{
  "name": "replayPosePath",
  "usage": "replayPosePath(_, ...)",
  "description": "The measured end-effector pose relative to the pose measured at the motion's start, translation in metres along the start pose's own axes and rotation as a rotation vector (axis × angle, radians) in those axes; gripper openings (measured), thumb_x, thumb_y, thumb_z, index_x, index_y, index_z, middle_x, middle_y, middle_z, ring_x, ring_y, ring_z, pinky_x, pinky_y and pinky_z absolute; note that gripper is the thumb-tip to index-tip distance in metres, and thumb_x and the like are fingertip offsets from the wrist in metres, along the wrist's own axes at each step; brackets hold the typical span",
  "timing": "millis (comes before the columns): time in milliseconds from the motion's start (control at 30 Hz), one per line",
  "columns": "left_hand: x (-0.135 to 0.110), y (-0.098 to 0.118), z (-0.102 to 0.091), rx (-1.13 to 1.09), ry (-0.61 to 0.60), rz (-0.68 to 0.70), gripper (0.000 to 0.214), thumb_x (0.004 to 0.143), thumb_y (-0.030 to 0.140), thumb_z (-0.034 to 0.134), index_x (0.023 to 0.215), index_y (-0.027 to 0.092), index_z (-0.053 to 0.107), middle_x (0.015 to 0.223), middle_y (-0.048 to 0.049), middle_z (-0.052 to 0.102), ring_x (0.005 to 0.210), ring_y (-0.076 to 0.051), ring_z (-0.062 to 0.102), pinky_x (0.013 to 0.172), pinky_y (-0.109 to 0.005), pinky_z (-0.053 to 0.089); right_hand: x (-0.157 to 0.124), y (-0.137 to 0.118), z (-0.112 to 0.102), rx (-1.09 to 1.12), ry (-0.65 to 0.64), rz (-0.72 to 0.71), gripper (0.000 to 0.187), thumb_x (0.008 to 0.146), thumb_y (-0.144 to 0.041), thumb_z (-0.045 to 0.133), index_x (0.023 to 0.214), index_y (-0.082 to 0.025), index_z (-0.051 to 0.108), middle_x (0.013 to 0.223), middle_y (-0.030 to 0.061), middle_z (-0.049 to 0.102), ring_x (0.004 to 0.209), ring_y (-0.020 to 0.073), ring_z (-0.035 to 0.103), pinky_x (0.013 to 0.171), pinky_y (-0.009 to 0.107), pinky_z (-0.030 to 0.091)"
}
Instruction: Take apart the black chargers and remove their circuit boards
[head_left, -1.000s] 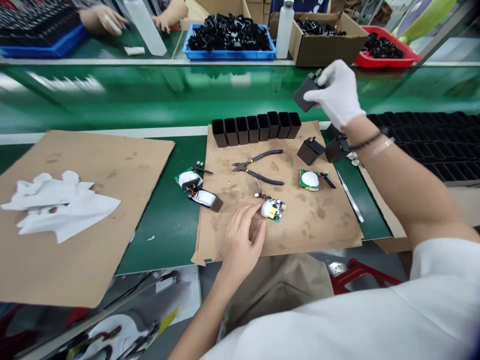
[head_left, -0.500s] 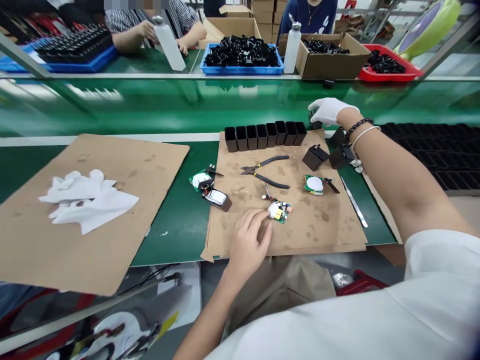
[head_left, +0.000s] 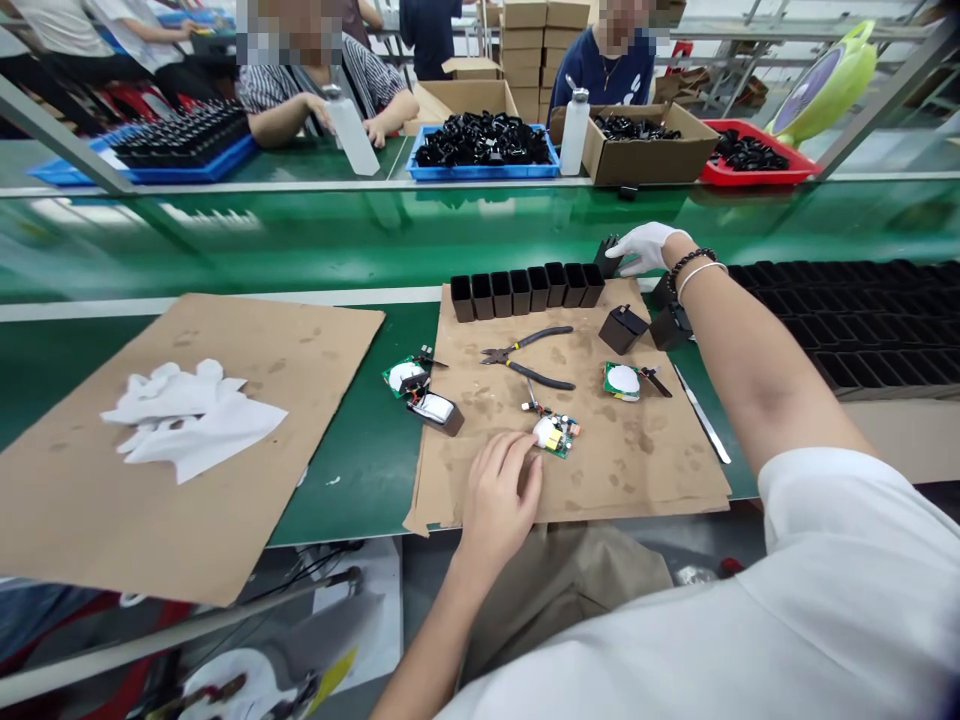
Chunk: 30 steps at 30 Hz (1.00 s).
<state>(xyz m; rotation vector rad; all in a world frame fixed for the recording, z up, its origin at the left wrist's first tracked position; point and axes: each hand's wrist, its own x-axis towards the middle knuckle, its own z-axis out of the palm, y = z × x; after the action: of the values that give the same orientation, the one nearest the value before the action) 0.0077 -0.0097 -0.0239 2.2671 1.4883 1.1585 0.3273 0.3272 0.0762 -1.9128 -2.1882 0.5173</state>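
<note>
My bare left hand rests on the brown cardboard mat, fingers loosely spread, fingertips touching a small circuit board with a white dome. My white-gloved right hand reaches to the right end of a row of black housings and holds a black housing against that end. Two more black housings stand loose beside my right forearm. Black cutting pliers lie mid-mat. Another domed board lies to their right.
A second cardboard sheet with white cloth lies at left. More boards sit on the green bench. Tweezers lie at right, near black trays. Beyond the conveyor are a blue bin, boxes, and other people working.
My right hand came down from above the conveyor with the black housing and set it at the right end of the row. My left hand stayed by the board.
</note>
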Motion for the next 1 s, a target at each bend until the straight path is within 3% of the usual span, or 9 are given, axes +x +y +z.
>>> replayPosePath(133,0.0,0.0,0.0,-0.002,-0.005,0.0,0.019,0.099,0.018,0.056,0.116,0.019,0.065,0.112,-0.0096,0.076,0.106,-0.023,0.072,0.092,-0.039,0.06,0.011,-0.012,0.002,0.012,-0.12,0.209,0.031,0.099,-0.041,0.066,0.115,-0.014,0.069,0.114,0.0086,0.072,0.103,0.0207,0.071,0.09,0.041,0.061)
replayPosePath(367,0.001,0.0,0.0,-0.014,0.0,0.004,0.02,0.099,0.018,0.056,0.116,0.02,0.065,0.112,-0.0098,0.076,0.106,-0.024,0.072,0.09,-0.039,0.06,0.012,-0.033,0.01,0.016,-0.048,0.39,0.041,0.092,-0.053,0.071,0.099,-0.012,0.072,0.103,0.0124,0.076,0.096,0.0233,0.073,0.092,0.046,0.062)
replayPosePath(467,0.001,0.0,-0.001,-0.015,-0.003,0.005,0.02,0.098,0.017,0.057,0.116,0.02,0.065,0.112,-0.0101,0.076,0.106,-0.024,0.072,0.092,-0.04,0.06,0.007,-0.043,0.006,0.039,-0.065,0.35,0.031,0.099,-0.041,0.065,0.106,-0.012,0.071,0.107,0.0096,0.076,0.097,0.0194,0.073,0.09,0.041,0.062)
replayPosePath(600,0.001,0.001,-0.001,-0.015,0.002,0.007,0.019,0.098,0.016,0.057,0.115,0.019,0.065,0.11,-0.0097,0.076,0.104,-0.024,0.072,0.092,-0.04,0.059,-0.006,-0.057,-0.004,0.042,-0.069,0.238,0.031,0.102,-0.028,0.056,0.111,-0.004,0.072,0.11,0.0172,0.076,0.099,0.0229,0.073,0.094,0.041,0.059)
replayPosePath(667,0.001,0.001,-0.001,-0.02,0.0,0.007,0.019,0.098,0.017,0.057,0.115,0.019,0.065,0.111,-0.0097,0.076,0.105,-0.024,0.072,0.092,-0.04,0.059,-0.015,-0.063,-0.006,0.033,-0.077,0.155,0.031,0.094,-0.025,0.067,0.119,-0.008,0.072,0.118,0.0154,0.075,0.106,0.0258,0.072,0.098,0.042,0.058)
replayPosePath(767,0.001,0.001,0.0,-0.022,0.001,0.004,0.019,0.098,0.016,0.057,0.115,0.019,0.065,0.111,-0.0098,0.076,0.106,-0.024,0.072,0.092,-0.04,0.059,-0.028,-0.07,-0.002,-0.035,-0.156,0.006,0.061,0.069,-0.012,0.088,0.128,-0.023,0.072,0.135,0.0059,0.071,0.125,0.0313,0.066,0.112,0.046,0.052)
replayPosePath(833,0.001,0.001,0.0,-0.021,0.005,0.006,0.019,0.098,0.016,0.057,0.115,0.019,0.065,0.111,-0.0097,0.076,0.105,-0.024,0.072,0.092,-0.04,0.059,-0.037,-0.075,0.003,-0.146,-0.181,-0.043,0.076,0.063,-0.008,0.089,0.134,-0.026,0.069,0.143,0.0064,0.067,0.132,0.0362,0.062,0.115,0.05,0.049)
replayPosePath(900,0.001,0.001,-0.001,-0.024,0.002,0.005,0.018,0.098,0.016,0.057,0.114,0.019,0.065,0.11,-0.0095,0.076,0.104,-0.024,0.072,0.091,-0.04,0.06,-0.05,-0.081,0.004,-0.268,-0.14,-0.041,0.08,0.065,-0.007,0.087,0.141,-0.021,0.065,0.145,0.0121,0.065,0.129,0.0391,0.064,0.111,0.049,0.052)
replayPosePath(1000,0.0,0.001,-0.002,-0.034,-0.001,-0.002,0.019,0.098,0.017,0.057,0.115,0.019,0.064,0.111,-0.0097,0.076,0.104,-0.024,0.072,0.092,-0.039,0.06,-0.086,-0.095,-0.006,-0.334,0.003,-0.067,0.073,0.075,-0.015,0.079,0.145,-0.01,0.06,0.139,0.0154,0.068,0.124,0.034,0.067,0.107,0.037,0.051)
